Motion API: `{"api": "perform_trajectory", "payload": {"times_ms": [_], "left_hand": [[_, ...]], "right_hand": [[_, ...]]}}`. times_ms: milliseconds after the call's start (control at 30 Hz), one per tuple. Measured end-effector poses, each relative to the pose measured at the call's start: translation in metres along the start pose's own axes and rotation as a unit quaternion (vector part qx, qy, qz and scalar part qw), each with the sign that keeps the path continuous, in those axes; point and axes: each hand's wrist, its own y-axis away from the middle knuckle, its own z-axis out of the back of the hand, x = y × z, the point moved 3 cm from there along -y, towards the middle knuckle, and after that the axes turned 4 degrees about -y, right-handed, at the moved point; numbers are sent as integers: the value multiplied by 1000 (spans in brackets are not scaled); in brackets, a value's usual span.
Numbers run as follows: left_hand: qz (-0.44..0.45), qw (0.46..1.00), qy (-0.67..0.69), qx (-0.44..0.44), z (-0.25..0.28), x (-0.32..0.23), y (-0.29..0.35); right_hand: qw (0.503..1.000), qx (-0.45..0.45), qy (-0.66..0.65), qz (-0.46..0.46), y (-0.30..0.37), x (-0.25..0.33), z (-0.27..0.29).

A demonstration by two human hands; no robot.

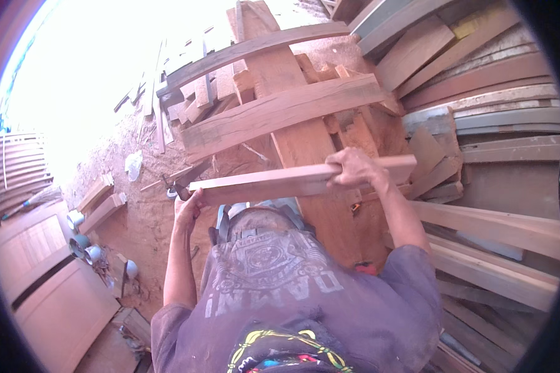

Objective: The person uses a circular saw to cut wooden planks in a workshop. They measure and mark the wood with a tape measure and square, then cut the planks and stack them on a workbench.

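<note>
- The left hand (188, 208) is raised in front of the torso, fingers curled shut, forearm rising almost straight up from the shoulder.
- The right hand (353, 169) sits higher, clenched knuckles-up, forearm angled inward.

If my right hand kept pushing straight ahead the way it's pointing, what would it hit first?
Probably the wide upright plank just beyond the right hand, which grips the board held across the body. The long curved plank lies further up. Depth is hard to judge here.
</note>
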Motion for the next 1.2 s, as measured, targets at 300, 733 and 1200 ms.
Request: {"api": "perform_trajectory", "payload": {"times_ms": [300,733,1200], "left_hand": [[65,997,1,-41,-13,-14,12],[83,992,97,-9,-27,-37,-35],[15,989,113,-90,-42,-85,-99]], "right_hand": [[894,-399,-120,-165,25,-5,-37],[740,-299,-514,-312,-50,-3,-113],[786,-315,-463,-262,-129,-1,-35]]}}
